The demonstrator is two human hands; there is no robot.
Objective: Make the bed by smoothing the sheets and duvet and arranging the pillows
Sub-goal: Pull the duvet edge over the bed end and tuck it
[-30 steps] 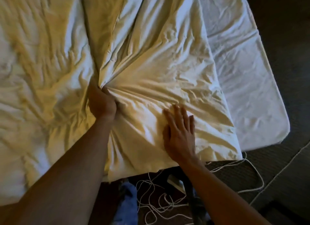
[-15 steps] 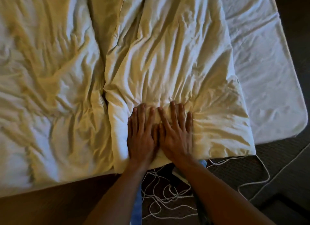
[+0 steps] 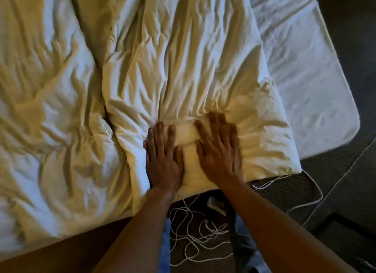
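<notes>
Head view: left hand (image 3: 162,160) and right hand (image 3: 220,152) flat, fingers straight, pressing duvet (image 3: 183,69), gripping nothing. Soft, light, creases easily; best grabbed at edge corners.

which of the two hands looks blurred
The right hand, fingers spread flat on the duvet, is smeared with blur. The left hand beside it shows sharp fingertips.

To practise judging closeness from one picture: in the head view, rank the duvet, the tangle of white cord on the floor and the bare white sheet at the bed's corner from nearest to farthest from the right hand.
1. The duvet: the right hand presses flat on it.
2. The white cord: on the floor below the hand.
3. The bare sheet: off to the right, beyond the duvet's edge.
</notes>
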